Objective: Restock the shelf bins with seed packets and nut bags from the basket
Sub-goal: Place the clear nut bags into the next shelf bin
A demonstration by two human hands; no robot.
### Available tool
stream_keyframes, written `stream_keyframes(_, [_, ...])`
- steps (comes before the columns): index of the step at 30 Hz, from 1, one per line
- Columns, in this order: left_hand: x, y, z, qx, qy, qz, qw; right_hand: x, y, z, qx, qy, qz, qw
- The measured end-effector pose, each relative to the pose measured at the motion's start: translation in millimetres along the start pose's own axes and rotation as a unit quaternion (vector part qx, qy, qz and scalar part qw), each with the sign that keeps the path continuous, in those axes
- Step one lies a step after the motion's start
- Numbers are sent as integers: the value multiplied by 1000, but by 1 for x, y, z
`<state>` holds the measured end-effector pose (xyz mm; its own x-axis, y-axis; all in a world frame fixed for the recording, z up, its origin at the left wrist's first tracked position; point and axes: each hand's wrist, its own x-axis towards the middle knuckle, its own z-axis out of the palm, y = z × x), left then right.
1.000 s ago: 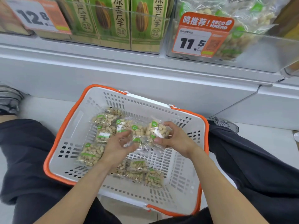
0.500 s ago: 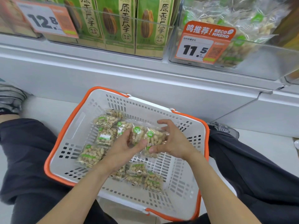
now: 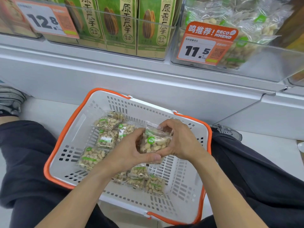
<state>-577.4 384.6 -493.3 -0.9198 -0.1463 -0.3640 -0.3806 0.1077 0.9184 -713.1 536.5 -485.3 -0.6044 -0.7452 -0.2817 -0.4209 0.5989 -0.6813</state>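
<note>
Both hands, left hand [image 3: 126, 150] and right hand [image 3: 181, 139], clasped round clear crinkly peanut bags with green labels [image 3: 153, 142], held above white perforated orange-rimmed plastic basket [image 3: 79, 129]. Best kept squeezed evenly, then lifted toward clear shelf bin of peanut bags [image 3: 246, 51]. Now gathered tighter and higher than half a second ago.

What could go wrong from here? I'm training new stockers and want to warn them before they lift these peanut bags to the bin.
Both hands, the left hand and the right hand, hold a bunch of peanut bags over the basket. The slick bags may slide apart and drop on the way up. The peanut bin already looks well filled, so added bags might spill over its clear front. A tight squeeze could also burst a bag.
</note>
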Motion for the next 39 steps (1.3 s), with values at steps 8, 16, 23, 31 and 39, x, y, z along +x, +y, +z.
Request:
stream_keyframes(8, [-4,9,-1,-51,1,6,999,-2,3,-20,224,19,41,973])
stream_keyframes(16, [13,40,-1,39,-48,44,997,-21,-4,-73,167,-94,63,979])
stream_keyframes(23, [42,105,2,241,-97,157,953,-32,-32,-113,-47,-111,42,992])
stream_keyframes(31, [69,164,9,137,63,265,952,-64,-40,-200,-115,89,15,989])
stream_keyframes(39, [122,235,20,349,207,457,791,-65,-28,-297,-153,479,-37,864])
